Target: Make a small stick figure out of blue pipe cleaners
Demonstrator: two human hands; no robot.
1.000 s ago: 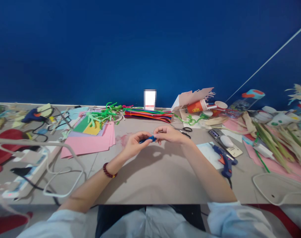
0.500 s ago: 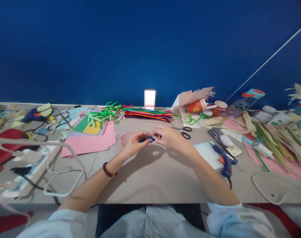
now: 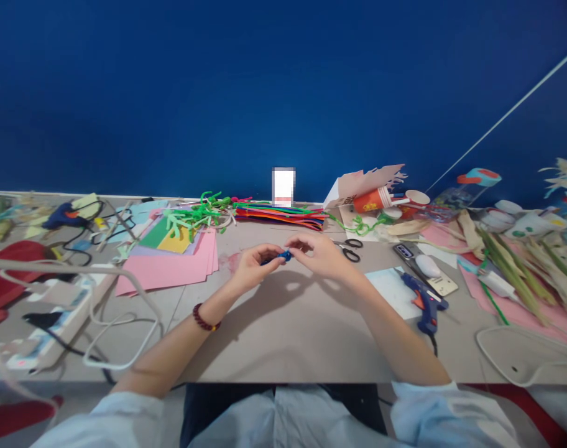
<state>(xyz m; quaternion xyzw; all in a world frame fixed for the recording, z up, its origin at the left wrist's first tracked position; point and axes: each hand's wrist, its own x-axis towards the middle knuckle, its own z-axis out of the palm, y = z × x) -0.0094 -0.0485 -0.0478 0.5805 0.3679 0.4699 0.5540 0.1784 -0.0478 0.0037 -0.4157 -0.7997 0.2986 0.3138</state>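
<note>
Above the middle of the table, my left hand (image 3: 256,266) pinches a small, bunched blue pipe cleaner (image 3: 286,255) between thumb and fingers. Most of that blue piece is hidden inside the hand. My right hand (image 3: 316,252) has its thumb and fingertips closed on the end that sticks out. Behind both hands lies a bundle of coloured pipe cleaners (image 3: 281,218). Black-handled scissors (image 3: 351,250) rest just beyond my right wrist, their blades partly covered by the hand.
Pink paper sheets (image 3: 166,270) and green pipe-cleaner shapes (image 3: 194,218) lie on the left, near a power strip (image 3: 59,326) with loose cables. To the right are a blue glue gun (image 3: 426,298), a phone (image 3: 405,252), paper cups (image 3: 373,200) and dried husks (image 3: 516,267).
My right hand has shifted and turned slightly at the blue pipe cleaner, uncovering more of the scissors' handles. My left hand has stayed nearly in place.
</note>
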